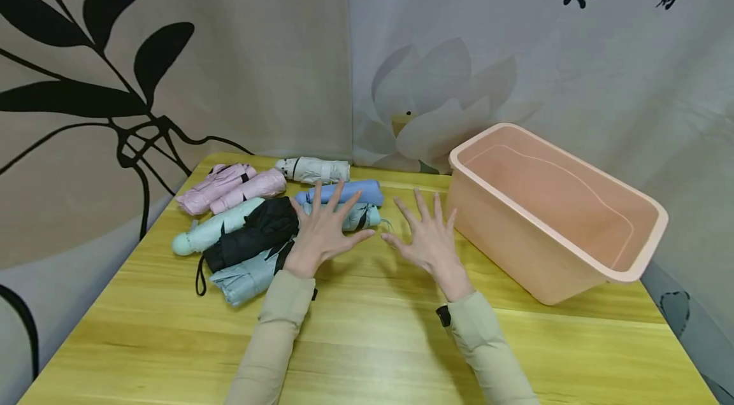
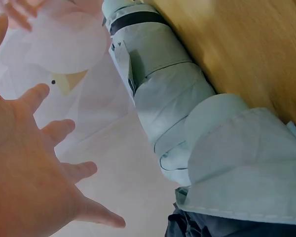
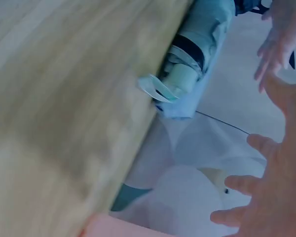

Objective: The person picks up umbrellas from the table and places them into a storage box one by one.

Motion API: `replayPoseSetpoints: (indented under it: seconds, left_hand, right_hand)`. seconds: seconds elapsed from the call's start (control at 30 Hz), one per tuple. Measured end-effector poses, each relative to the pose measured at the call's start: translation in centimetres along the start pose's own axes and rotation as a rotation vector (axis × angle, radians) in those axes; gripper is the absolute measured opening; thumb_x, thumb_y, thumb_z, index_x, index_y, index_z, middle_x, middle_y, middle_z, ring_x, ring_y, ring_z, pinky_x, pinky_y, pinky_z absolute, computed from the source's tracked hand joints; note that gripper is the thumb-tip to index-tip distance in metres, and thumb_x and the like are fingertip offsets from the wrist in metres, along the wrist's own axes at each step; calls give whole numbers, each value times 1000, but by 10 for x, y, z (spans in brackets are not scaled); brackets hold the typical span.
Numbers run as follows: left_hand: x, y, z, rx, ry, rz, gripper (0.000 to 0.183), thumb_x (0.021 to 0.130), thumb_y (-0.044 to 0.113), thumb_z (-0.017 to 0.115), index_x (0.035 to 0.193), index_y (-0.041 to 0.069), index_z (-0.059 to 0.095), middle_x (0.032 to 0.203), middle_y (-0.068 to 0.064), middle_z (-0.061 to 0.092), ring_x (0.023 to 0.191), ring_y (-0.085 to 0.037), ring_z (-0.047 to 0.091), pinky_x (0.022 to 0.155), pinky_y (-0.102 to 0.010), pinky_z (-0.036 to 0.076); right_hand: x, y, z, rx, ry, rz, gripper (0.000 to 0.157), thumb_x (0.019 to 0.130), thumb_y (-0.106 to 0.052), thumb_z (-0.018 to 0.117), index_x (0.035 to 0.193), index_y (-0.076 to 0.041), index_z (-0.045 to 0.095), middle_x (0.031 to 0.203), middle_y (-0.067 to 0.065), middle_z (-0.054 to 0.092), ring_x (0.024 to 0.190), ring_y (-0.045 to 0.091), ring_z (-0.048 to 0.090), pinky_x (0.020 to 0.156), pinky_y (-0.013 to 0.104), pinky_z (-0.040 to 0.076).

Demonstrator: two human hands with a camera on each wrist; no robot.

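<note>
My left hand (image 1: pixel 322 234) is held with spread, straight fingers beside a group of folded umbrellas and holds nothing. The right hand (image 1: pixel 429 243), its fingers also spread, hovers between that group and a pink plastic tub (image 1: pixel 516 233). Nearest the left hand are a black umbrella (image 1: pixel 260 233), a grey-blue one (image 1: pixel 246 277) and a light teal umbrella (image 1: pixel 361 217), partly hidden behind the fingers. A blue umbrella (image 1: pixel 367 192) lies just behind them. In the right wrist view, the teal umbrella (image 3: pixel 207 29) shows its dark strap and a pale wrist loop (image 3: pixel 155 90).
Further left lie two pink umbrellas (image 1: pixel 215 188), a mint one (image 1: pixel 220 227) and a white patterned one (image 1: pixel 318 170). All rest on a wooden table (image 1: pixel 367 354). A printed curtain (image 1: pixel 275 61) hangs behind it. The tub stands at the table's right side.
</note>
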State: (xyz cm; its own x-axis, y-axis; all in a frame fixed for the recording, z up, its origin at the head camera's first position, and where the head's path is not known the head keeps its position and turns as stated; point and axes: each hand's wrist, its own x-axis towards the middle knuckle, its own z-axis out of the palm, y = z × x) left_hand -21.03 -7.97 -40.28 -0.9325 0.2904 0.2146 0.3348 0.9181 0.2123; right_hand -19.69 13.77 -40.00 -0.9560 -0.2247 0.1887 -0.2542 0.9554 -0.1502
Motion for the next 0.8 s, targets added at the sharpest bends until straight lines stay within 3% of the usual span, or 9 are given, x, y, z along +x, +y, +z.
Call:
replayPoseSetpoints:
  seconds: [0.1, 0.2, 0.3, 0.4, 0.5, 0.6, 0.8]
  left_hand:
    - [2, 1, 1, 3, 4, 7, 82, 75, 77, 41, 144, 38, 20, 156, 2, 4, 141, -40, -5, 96, -77, 2]
    - [6, 1, 2, -2, 7, 16, 80, 77, 74, 42, 144, 37, 21, 156, 0, 9, 142, -39, -1, 99, -75, 7]
    - [11, -1, 4, -18, 19, 37, 73, 82, 62, 49, 144, 32, 27, 153, -6, 21, 140, -41, 12, 102, -70, 18]
    - [17, -3, 8, -27, 36, 70, 66, 84, 42, 61, 142, 23, 35, 143, -12, 40, 132, -42, 32, 102, -62, 30]
    - [22, -7, 12, -13, 36, 100, 62, 82, 28, 67, 138, 16, 42, 132, -14, 52, 122, -40, 46, 100, -54, 38]
    - [25, -10, 19, 14, 24, 113, 57, 82, 25, 67, 134, 12, 46, 128, -13, 56, 116, -37, 51, 98, -51, 40]
    - [27, -15, 31, 47, 44, 118, 52, 81, 26, 69, 128, 11, 52, 122, -13, 59, 110, -36, 54, 95, -55, 41]
  right_hand:
    - [-3, -1, -15, -5, 52, -24, 71, 82, -67, 43, 143, -34, 27, 154, 8, 18, 140, 42, 12, 104, 69, 13]
    - [-9, 3, -38, -7, 165, -76, 67, 84, -59, 50, 141, -28, 34, 149, 11, 30, 135, 38, 29, 105, 62, 25]
    - [-18, 14, -66, -16, 342, -141, 58, 84, -44, 59, 134, -18, 46, 135, 13, 48, 120, 35, 49, 97, 53, 40]
    - [-30, 33, -96, -25, 487, -145, 47, 82, -31, 64, 123, -9, 55, 123, 15, 58, 109, 35, 55, 89, 51, 45]
    - [-46, 61, -123, -44, 571, -56, 42, 81, -23, 65, 117, -4, 58, 118, 18, 60, 107, 39, 53, 88, 55, 42]
    - [-65, 95, -144, -55, 570, 98, 41, 84, -21, 62, 119, -1, 57, 122, 22, 56, 111, 45, 47, 91, 60, 35]
    - [-97, 164, -161, -116, 409, 446, 45, 92, -25, 50, 127, 3, 48, 136, 26, 40, 122, 51, 32, 99, 63, 24]
